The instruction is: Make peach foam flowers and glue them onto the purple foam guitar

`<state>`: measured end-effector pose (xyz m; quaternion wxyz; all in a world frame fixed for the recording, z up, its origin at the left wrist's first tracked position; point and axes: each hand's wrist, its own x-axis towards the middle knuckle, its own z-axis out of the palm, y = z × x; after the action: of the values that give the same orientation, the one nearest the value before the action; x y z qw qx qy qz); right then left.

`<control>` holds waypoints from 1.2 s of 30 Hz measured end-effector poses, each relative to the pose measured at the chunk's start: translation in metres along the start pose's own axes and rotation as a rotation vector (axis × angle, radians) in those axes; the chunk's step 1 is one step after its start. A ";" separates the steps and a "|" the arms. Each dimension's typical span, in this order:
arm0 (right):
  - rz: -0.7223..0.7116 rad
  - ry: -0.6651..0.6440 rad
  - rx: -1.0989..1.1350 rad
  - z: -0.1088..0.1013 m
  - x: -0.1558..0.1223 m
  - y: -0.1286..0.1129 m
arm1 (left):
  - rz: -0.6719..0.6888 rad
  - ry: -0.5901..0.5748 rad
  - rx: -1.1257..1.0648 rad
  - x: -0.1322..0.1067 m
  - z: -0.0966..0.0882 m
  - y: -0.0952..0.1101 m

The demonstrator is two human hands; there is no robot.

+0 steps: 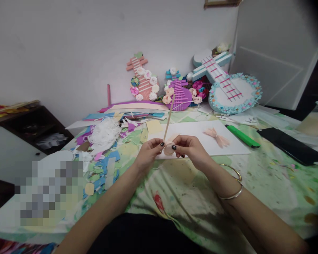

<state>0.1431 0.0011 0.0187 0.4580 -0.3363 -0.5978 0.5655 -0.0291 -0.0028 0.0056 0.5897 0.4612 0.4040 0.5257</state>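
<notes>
Above the near edge of a white board (pixel 185 128), both hands meet at a small peach paper flower (pixel 169 149). My left hand (pixel 151 151) is closed, pinching the thin wooden stick (pixel 169 121) close to its lower end, where the flower sits. The stick leans up and away. My right hand (pixel 188 147) is closed too, thumb and fingers pinched on the flower's right side. On the board, to the right, lies a bundle of peach paper strips (pixel 217 137) gathered at its middle.
Decorated paper instruments stand against the wall: a peach one (pixel 144 84), a purple one (pixel 180 95) and a light blue one (pixel 235 93). White string (pixel 104 133) and paper scraps (pixel 106 173) lie left. A green cutter (pixel 242 135) and a black phone-like slab (pixel 294 145) lie right.
</notes>
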 end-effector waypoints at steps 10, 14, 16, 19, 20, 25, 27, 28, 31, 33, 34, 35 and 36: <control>-0.034 0.033 -0.032 0.000 0.000 -0.002 | -0.052 -0.001 -0.066 0.000 -0.001 0.001; -0.055 0.121 -0.044 -0.004 0.001 -0.006 | -0.065 -0.012 -0.081 0.004 -0.006 -0.002; -0.066 0.184 -0.064 -0.008 0.002 -0.004 | -0.075 -0.027 -0.102 0.006 -0.008 -0.004; -0.078 0.269 -0.116 -0.015 0.006 0.004 | -0.097 -0.034 -0.135 0.009 -0.009 -0.006; -0.079 0.287 -0.133 -0.017 0.008 0.007 | -0.099 -0.036 -0.146 0.009 -0.010 -0.007; -0.062 0.325 -0.205 -0.024 0.013 0.022 | -0.097 -0.045 -0.198 0.012 -0.012 -0.011; -0.052 0.339 -0.239 -0.026 0.013 0.025 | -0.102 -0.051 -0.203 0.013 -0.013 -0.012; -0.048 0.341 -0.259 -0.026 0.013 0.027 | -0.099 -0.058 -0.204 0.013 -0.014 -0.012; -0.036 0.340 -0.295 -0.028 0.014 0.029 | -0.085 -0.073 -0.200 0.014 -0.016 -0.013; -0.026 0.340 -0.302 -0.029 0.014 0.031 | -0.084 -0.069 -0.192 0.015 -0.017 -0.013; -0.025 0.340 -0.306 -0.030 0.015 0.031 | -0.082 -0.069 -0.188 0.015 -0.017 -0.013; -0.027 0.339 -0.310 -0.030 0.015 0.032 | -0.082 -0.076 -0.181 0.015 -0.017 -0.013; -0.029 0.335 -0.313 -0.030 0.015 0.032 | -0.078 -0.077 -0.180 0.014 -0.016 -0.013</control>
<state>0.1618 0.0303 -0.0124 0.5012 -0.4838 -0.5986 0.3953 -0.0400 0.0133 -0.0106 0.6637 0.4103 0.3497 0.5185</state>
